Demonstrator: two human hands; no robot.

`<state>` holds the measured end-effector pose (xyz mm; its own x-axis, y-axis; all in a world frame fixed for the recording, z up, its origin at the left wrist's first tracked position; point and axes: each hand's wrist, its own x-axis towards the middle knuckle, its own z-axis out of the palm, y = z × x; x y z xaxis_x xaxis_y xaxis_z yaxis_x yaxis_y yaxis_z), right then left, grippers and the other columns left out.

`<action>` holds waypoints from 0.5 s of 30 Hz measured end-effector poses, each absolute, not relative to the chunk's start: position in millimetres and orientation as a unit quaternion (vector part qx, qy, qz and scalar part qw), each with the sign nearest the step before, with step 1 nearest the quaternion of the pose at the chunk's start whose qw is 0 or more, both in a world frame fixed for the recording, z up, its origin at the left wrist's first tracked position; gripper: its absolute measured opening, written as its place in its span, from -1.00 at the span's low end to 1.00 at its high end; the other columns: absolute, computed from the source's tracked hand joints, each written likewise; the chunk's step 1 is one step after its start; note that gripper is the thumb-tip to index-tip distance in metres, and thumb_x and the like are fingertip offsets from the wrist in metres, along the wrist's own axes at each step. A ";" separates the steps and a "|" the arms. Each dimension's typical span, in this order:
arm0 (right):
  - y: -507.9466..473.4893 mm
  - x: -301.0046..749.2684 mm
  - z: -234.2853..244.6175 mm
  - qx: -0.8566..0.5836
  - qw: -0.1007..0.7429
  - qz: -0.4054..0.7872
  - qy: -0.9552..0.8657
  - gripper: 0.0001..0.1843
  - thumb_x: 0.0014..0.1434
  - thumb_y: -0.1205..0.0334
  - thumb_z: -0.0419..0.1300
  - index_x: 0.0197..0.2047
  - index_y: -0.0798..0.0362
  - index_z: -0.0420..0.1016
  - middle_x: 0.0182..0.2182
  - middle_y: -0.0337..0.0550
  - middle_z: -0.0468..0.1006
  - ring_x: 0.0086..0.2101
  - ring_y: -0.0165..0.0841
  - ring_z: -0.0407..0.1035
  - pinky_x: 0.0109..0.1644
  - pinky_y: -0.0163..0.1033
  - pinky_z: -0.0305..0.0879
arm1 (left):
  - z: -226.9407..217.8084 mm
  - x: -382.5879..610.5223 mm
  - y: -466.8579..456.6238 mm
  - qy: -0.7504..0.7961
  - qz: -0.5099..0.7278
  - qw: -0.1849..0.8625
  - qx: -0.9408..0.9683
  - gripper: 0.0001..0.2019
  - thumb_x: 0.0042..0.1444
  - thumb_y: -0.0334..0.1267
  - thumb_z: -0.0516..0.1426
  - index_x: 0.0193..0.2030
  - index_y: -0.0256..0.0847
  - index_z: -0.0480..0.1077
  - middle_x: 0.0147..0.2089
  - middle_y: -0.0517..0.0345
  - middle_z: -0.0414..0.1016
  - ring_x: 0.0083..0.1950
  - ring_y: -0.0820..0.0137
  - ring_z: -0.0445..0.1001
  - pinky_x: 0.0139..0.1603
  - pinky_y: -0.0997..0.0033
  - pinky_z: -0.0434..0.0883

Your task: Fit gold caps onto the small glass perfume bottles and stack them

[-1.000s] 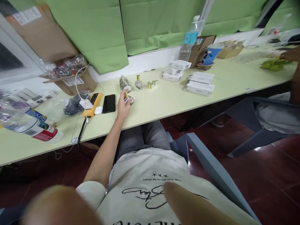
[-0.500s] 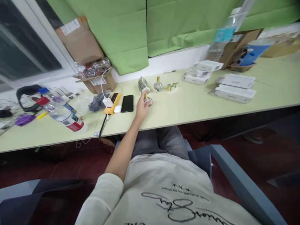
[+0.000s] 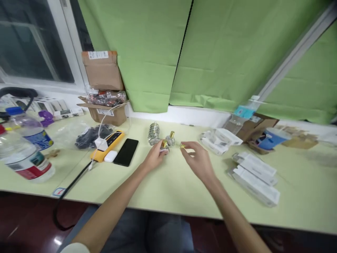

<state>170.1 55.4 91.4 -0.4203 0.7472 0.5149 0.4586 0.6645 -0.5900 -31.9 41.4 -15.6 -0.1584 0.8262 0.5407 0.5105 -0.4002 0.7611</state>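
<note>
My left hand [image 3: 153, 157] is closed around a small glass bottle with a gold neck [image 3: 164, 143], probably a perfume bottle, held low over the table. Just behind it stands a similar round glass bottle [image 3: 171, 139] with a gold top. A ribbed clear glass bottle [image 3: 153, 133] is upright to the left of these. My right hand [image 3: 198, 161] reaches in from the right, thumb and forefinger pinched on a small gold cap [image 3: 182, 146]. Other gold caps seen earlier are hidden, perhaps behind this hand.
To the left lie a black phone [image 3: 126, 152], a white earbud case [image 3: 110, 156] and a yellow power strip [image 3: 107, 146]. Plastic bottles [image 3: 28, 158] stand at the far left. White boxes [image 3: 256, 184] and a tall bottle [image 3: 238, 119] are on the right.
My right hand has come into view and pinches a gold cap. The left hand still holds its bottle. The camera view has tilted and moved closer to the table.
</note>
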 end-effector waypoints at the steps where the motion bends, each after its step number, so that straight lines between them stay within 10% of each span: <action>1: 80.3 152.1 81.7 -0.374 0.403 0.182 -0.815 -0.65 0.25 0.07 0.14 0.01 0.06 0.52 -0.05 0.02 0.53 -0.16 -0.21 0.47 -0.21 -0.16 0.51 | -14.9 -31.3 48.1 0.536 0.541 0.134 0.635 -0.64 0.27 -0.23 0.09 0.20 -0.08 0.25 0.01 -0.02 0.42 -0.02 0.27 0.43 0.01 0.25 0.39; 8: 165.7 87.1 57.5 -0.482 0.288 0.071 -0.825 -0.55 0.15 0.07 0.23 0.10 -0.02 0.47 -0.12 -0.01 0.59 -0.04 -0.06 0.44 0.02 0.03 0.35 | -8.1 -29.6 63.2 0.643 0.434 -0.013 0.631 -0.68 0.28 -0.07 0.09 0.11 -0.11 0.33 0.06 -0.03 0.35 0.08 0.18 0.38 0.01 0.20 0.42; 15: 188.2 96.1 44.0 -0.404 0.283 0.241 -0.836 -0.38 0.16 0.25 0.16 0.31 -0.04 0.30 0.02 -0.08 0.57 0.03 -0.17 0.46 0.13 -0.04 0.37 | -17.1 -23.7 72.2 0.671 0.392 -0.010 0.629 -0.55 0.32 -0.20 0.04 0.32 -0.10 0.14 0.14 -0.08 0.28 0.11 0.19 0.41 -0.05 0.24 0.49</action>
